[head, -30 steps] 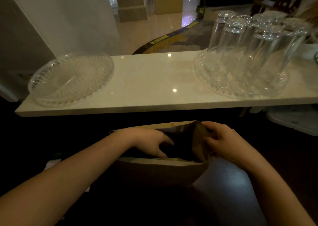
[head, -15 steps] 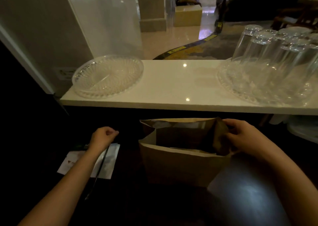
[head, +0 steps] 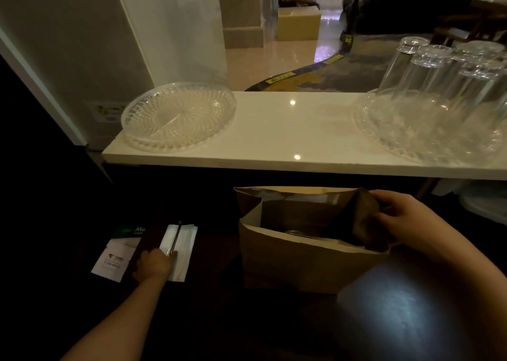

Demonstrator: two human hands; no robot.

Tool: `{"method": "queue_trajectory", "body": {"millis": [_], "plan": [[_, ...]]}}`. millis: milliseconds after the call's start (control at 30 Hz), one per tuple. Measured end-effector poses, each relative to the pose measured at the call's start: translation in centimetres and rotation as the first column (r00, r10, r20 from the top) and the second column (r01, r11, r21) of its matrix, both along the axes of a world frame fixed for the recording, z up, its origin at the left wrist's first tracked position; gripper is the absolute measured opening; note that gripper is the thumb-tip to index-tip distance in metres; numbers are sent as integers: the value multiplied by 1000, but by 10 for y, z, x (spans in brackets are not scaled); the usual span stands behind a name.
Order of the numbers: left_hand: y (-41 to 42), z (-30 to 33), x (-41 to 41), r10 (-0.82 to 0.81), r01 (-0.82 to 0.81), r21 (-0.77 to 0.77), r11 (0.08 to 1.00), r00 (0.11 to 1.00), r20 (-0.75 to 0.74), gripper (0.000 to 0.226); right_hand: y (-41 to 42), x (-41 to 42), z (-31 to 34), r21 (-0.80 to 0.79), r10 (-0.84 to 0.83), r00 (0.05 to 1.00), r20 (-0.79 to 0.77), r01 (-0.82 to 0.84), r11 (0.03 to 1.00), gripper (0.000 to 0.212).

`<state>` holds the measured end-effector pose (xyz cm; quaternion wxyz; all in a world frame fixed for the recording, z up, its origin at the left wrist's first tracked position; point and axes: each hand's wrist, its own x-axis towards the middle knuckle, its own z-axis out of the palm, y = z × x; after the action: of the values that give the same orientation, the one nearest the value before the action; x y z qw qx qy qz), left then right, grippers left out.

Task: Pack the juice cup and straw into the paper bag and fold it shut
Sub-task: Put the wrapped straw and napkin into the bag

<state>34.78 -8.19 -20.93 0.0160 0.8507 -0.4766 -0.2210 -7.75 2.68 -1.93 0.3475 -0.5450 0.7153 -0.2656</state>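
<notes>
The brown paper bag [head: 301,264] stands upright and open on the dark counter. My right hand [head: 406,220] pinches its right top edge and holds the mouth apart. A pale rim shows deep inside the bag; I cannot tell if it is the juice cup. A thin dark straw [head: 175,235] lies along a white napkin [head: 183,253] left of the bag. My left hand [head: 153,264] rests on the napkin with its fingers closed around the straw's near end.
A printed card [head: 115,259] lies left of the napkin. On the raised white ledge [head: 288,130] sit a clear glass platter [head: 178,116] at left and a tray of several upturned glasses [head: 439,99] at right.
My left hand left the bag's mouth, swung out to the left and came down on the straw over the napkin. My right hand kept its grip on the bag's edge.
</notes>
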Motion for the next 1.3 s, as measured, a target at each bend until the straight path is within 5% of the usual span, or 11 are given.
{"method": "queue_trajectory", "body": {"millis": [267,400,667,1000,1067,1133,1200,1267,1300], "plan": [[1,-9,4,77,-85,-79,993,992,-104,31,0,2,1,2,-10,1000,-15,10,1000,45],[1,-10,-3,58,-66,-36,997,983,-174,28,-1,3,1,2,-11,1000,-9,11,1000,45],[-5,7,-20,-87,5,-223,975,929,-360,32,-2,0,1,-6,-17,1000,-24,17,1000,42],[-18,157,-22,-321,-17,-687,726,876,-360,27,-3,1,2,-17,1,1000,-26,-1,1000,40],[-12,208,-37,-456,-114,-755,646,736,-501,15,-2,0,1,-21,6,1000,-23,-7,1000,40],[-1,259,-69,-670,-151,-741,654,341,-660,20,-1,0,0,-32,11,1000,-29,-12,999,38],[3,286,-109,-749,-7,-750,661,-71,-659,10,-2,0,-1,-45,21,999,-40,-23,999,36],[4,291,-159,-712,163,-737,656,-187,-676,14,-2,-1,0,-59,34,999,-39,-37,998,36],[2,285,-183,-702,248,-719,649,-170,-692,9,-3,-1,0,-59,34,999,-31,-36,998,36]]}}
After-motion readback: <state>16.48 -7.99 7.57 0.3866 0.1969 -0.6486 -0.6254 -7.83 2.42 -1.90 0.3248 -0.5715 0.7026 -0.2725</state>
